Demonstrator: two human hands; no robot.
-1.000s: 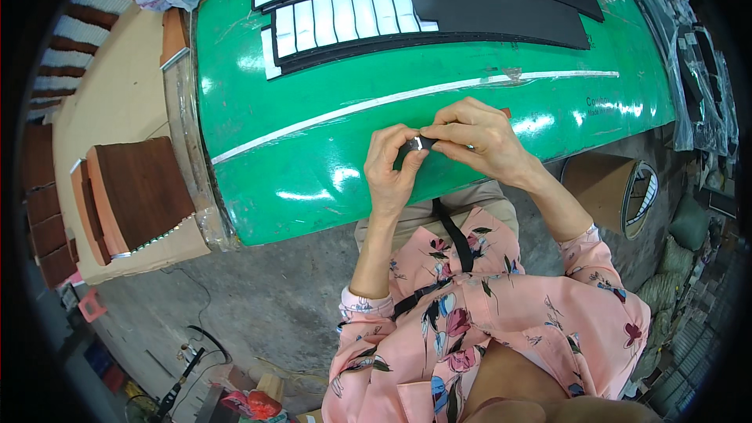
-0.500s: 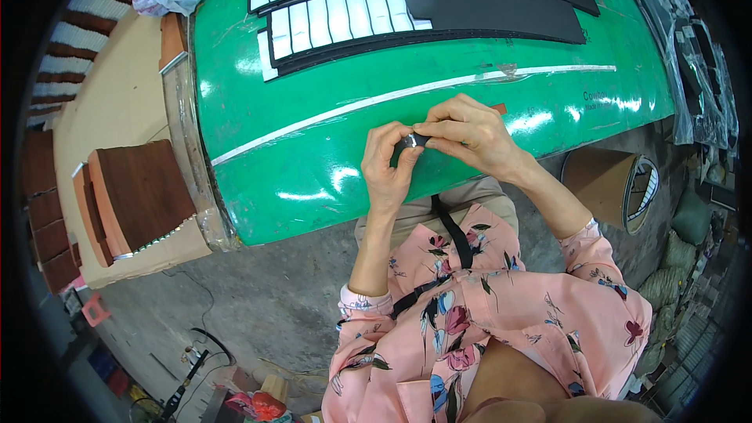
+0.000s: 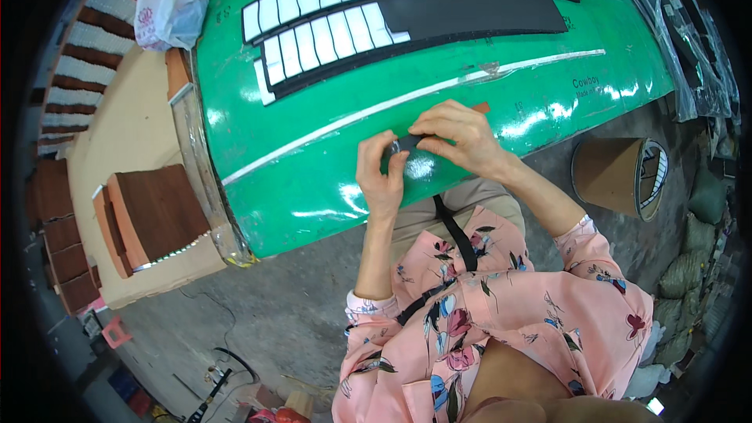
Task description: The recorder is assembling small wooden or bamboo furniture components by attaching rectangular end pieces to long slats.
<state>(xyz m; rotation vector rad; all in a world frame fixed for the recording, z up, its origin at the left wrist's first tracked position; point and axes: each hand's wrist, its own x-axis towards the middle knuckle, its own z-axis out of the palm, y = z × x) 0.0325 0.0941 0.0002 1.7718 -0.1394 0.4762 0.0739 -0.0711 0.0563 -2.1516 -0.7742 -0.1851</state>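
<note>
Between my two hands, above the near part of a green tabletop (image 3: 313, 180), is a small dark strip (image 3: 406, 142) with a shiny spot at its left end. My left hand (image 3: 380, 176) pinches that left end between thumb and fingers. At the other end, the thumb and fingertips of my right hand (image 3: 458, 141) grip the strip, covering part of it. What exactly the strip is, I cannot make out. Farther back on the table lie long black panels (image 3: 470, 16) with white rectangular pieces (image 3: 325, 39) on their left parts.
A thin white strip (image 3: 376, 112) runs across the tabletop. Brown wood-coloured pieces (image 3: 160, 207) lie on cardboard (image 3: 121, 129) at the left. A round brown bin (image 3: 607, 176) stands on the floor at right. A white plastic bag (image 3: 168, 8) sits at the far left corner.
My hands have drawn slightly apart, showing more of the dark strip between them. The whole view has shifted a little, with the table's far corner and bag showing more.
</note>
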